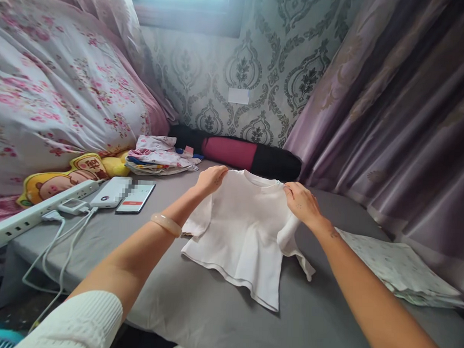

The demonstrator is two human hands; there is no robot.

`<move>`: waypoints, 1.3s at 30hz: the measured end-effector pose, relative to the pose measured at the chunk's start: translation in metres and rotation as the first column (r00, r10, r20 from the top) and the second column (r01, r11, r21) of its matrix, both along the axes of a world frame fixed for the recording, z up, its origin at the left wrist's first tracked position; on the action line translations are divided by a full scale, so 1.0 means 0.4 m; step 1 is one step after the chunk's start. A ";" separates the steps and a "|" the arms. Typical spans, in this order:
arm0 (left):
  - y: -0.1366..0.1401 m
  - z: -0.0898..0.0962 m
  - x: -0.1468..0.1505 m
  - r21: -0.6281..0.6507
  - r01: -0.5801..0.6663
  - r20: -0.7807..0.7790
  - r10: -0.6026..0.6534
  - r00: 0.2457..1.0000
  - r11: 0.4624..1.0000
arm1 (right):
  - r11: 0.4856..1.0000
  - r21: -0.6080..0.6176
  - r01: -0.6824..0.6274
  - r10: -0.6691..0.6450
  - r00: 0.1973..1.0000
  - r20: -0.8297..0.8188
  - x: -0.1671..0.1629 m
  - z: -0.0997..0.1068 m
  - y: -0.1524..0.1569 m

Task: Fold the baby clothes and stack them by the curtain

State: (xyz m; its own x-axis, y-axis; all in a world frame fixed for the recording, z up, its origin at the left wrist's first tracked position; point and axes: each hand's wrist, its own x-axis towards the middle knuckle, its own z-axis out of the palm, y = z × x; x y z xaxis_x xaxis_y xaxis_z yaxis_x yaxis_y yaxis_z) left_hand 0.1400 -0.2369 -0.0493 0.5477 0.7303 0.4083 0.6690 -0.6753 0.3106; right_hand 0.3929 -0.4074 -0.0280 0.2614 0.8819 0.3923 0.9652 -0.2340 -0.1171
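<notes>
A small white long-sleeved shirt (248,231) hangs between my hands, collar at the top, its lower hem spread over the grey sheet (165,299). My left hand (212,179) is closed on the shirt's left shoulder. At the other shoulder, beside the collar, my right hand (302,201) pinches the fabric. Both sleeves droop at the sides; the right one reaches lower. A pale bangle (166,225) circles my left wrist.
Left of the shirt lie a phone (136,198), a white power bank (112,192), a power strip (49,207) with cables and a yellow plush (74,175). Folded clothes (161,155) and a black-and-red bolster (233,153) lie behind. A folded cloth (400,266) is at right.
</notes>
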 end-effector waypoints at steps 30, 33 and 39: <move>0.142 -0.139 0.140 -0.123 -0.063 -0.194 0.039 0.980 0.990 | 0.955 -0.294 0.026 0.009 0.993 0.119 0.126 -0.147 0.152; 0.166 -0.151 0.160 -0.140 -0.066 -0.200 0.037 0.979 0.988 | 0.947 -0.319 0.025 0.014 0.993 0.119 0.146 -0.153 0.180; 0.218 -0.173 0.184 -0.160 -0.074 -0.198 0.041 0.979 0.984 | 0.943 -0.333 0.014 0.023 0.994 0.105 0.174 -0.160 0.239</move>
